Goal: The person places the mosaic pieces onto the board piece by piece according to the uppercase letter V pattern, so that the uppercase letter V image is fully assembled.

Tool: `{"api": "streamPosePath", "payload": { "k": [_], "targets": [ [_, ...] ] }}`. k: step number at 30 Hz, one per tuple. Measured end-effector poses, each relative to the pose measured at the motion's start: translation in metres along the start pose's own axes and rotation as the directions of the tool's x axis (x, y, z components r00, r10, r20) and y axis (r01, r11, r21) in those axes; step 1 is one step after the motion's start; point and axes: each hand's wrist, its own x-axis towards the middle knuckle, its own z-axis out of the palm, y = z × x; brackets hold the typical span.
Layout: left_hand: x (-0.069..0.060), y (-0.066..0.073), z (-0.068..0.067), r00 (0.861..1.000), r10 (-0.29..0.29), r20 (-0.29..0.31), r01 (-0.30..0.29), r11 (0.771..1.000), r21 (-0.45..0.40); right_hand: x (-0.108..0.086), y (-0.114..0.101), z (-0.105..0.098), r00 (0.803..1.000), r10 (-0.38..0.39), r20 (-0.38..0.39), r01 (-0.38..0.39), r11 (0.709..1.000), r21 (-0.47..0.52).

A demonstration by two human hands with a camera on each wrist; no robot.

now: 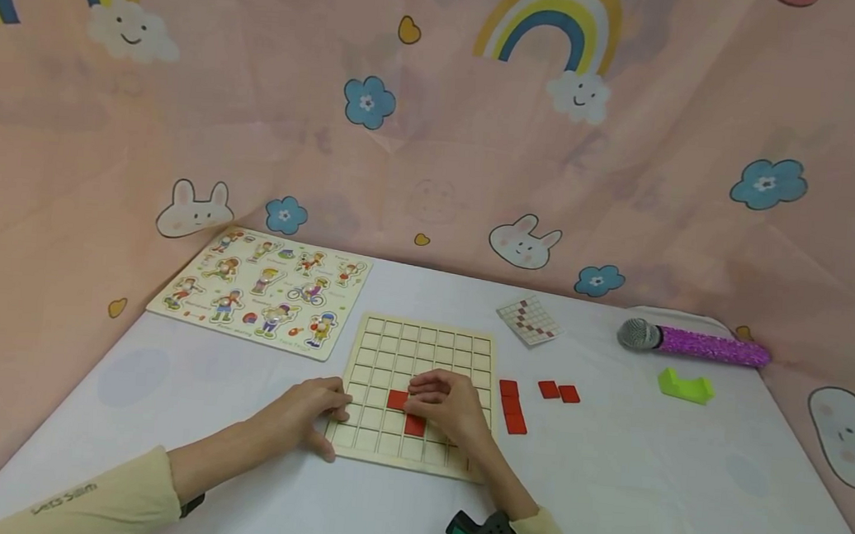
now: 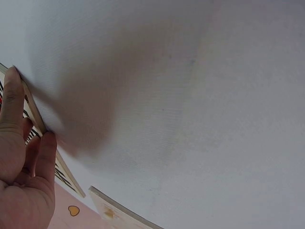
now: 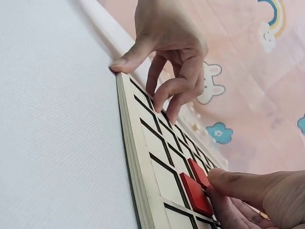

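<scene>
A pale wooden grid board [image 1: 384,351] lies on the white table with two red square tiles on it, diagonal to each other. My left hand [image 1: 309,412] grips the board's left edge, thumb at the near corner and fingertips over the top. In the left wrist view that hand [image 2: 24,157] holds the edge. My right hand [image 1: 448,405] is over the middle of the board, fingers curled, pinching at the farther red tile [image 1: 397,400]. The nearer red tile [image 3: 195,194] sits in its square beside the right thumb [image 3: 228,183]. The right fingertips are partly hidden.
Right of the board lie several loose red tiles [image 1: 512,407]. Behind them is a pattern card [image 1: 530,320]. A purple glitter microphone [image 1: 712,346] and a green holder [image 1: 685,386] are farther right. A picture puzzle board [image 1: 262,293] lies at the back left.
</scene>
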Motion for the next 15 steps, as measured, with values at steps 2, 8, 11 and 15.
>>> {"api": "streamPosePath", "payload": {
  "k": [2, 8, 11, 15],
  "targets": [
    [0.0002, 0.0005, 0.0000, 1.000, 0.001, 0.001, -0.001, 1.000, -0.001, 0.0003, -0.0004, -0.0002, 1.000, -0.001, 0.004, 0.001, 1.000, -0.003],
    [0.0011, 0.0014, 0.0003, 1.000, 0.001, 0.004, -0.001, 1.000, 0.011, 0.0005, 0.0006, -0.0021, 1.000, 0.013, -0.003, -0.013, 1.000, 0.003],
    [0.0004, 0.0015, 0.0003, 1.000, 0.005, -0.001, -0.005, 1.000, 0.013, -0.0003, 0.0017, -0.0045, 0.999, 0.045, -0.003, -0.045, 0.998, 0.032],
    [-0.0009, 0.0012, 0.0001, 1.000, 0.017, -0.006, -0.017, 1.000, 0.014, -0.0020, 0.0023, -0.0097, 0.998, 0.069, -0.002, -0.068, 0.995, 0.069]
  ]
}}
